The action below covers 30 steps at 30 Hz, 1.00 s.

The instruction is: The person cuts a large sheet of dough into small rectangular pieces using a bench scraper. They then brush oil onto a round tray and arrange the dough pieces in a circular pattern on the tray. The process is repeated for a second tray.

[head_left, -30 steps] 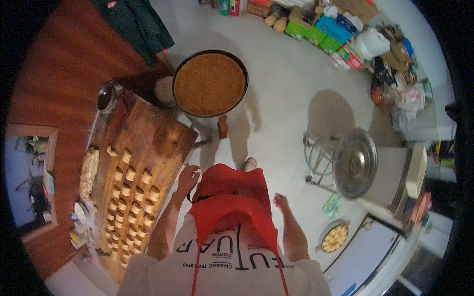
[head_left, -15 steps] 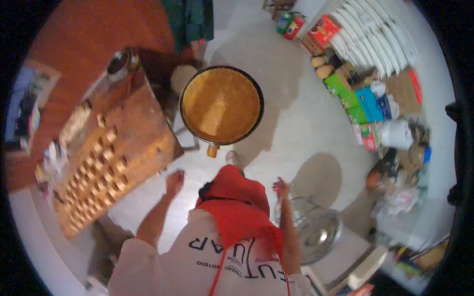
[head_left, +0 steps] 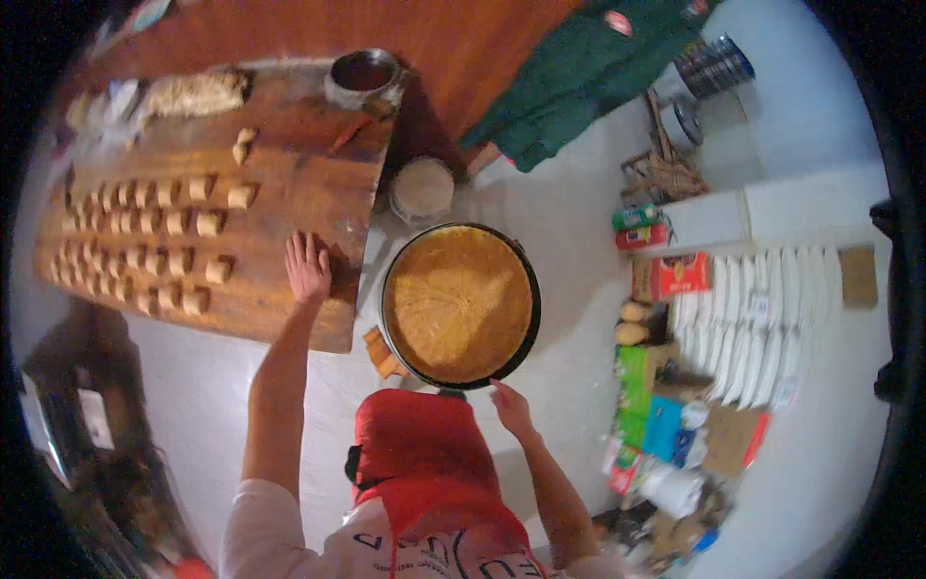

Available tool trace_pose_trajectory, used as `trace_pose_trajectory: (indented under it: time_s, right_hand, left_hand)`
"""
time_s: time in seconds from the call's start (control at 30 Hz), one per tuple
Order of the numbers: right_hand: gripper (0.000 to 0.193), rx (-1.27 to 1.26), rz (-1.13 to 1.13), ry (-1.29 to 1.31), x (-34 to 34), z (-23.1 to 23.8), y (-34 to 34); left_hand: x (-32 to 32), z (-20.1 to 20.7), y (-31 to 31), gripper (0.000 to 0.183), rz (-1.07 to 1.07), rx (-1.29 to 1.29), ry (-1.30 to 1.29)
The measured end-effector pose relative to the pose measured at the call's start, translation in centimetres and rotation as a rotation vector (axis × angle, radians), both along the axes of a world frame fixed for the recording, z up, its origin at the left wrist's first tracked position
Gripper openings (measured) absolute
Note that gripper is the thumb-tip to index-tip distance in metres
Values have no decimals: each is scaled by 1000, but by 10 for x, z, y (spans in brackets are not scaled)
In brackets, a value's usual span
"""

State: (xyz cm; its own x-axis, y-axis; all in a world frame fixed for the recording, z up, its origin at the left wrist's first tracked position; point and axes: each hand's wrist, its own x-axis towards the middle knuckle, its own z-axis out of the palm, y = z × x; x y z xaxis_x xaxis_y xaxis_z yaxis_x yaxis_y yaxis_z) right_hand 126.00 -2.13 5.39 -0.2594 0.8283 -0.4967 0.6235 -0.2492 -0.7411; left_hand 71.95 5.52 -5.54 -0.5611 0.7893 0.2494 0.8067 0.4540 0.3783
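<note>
Round pan [head_left: 533,326], dark-rimmed with a golden-brown layer [head_left: 461,304] inside, sits dead ahead at 12 o'clock from the red apron [head_left: 424,439], just off the right end of the wooden table [head_left: 333,323]. Right hand [head_left: 513,410] has its fingertips up against the rim around 5 o'clock; can't tell if that's an actual pinch or just a touch. Left hand [head_left: 309,272], out at roughly 9 to 10 o'clock from the pan, is holding nothing, palm down and fingers extended on the tabletop. Cut dough pieces [head_left: 209,225] sit in rows at 9 to 10 o'clock from it, not touching.

My read: the step in hand is getting first contact with the pan while leaning on the table. Next move calls for a surer hold on that rim, I'd say, and keeping the pan level, since whatever it's standing on is mostly hidden.

Compared with half a second ago: back then both hands hang free, clear of pan and table. Now each has landed on something, the apron is nearer the pan, and the view's swung round so the table sits up toward 10 o'clock.
</note>
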Motion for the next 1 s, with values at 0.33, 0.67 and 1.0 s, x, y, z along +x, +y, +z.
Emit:
trace_pose_trajectory:
  time_s: [0.33,0.67,1.0]
  right_hand:
    - [32,322,615,152,-325,-8,316]
    - [33,989,1194,-535,-550,-24,471]
    - [22,737,1016,-37,-548,74,493]
  left_hand:
    - [-6,40,53,59,227,-193,-19]
    - [-13,55,54,60,254,-177,-191]
    - [-16,58,51,58,276,-171,-275]
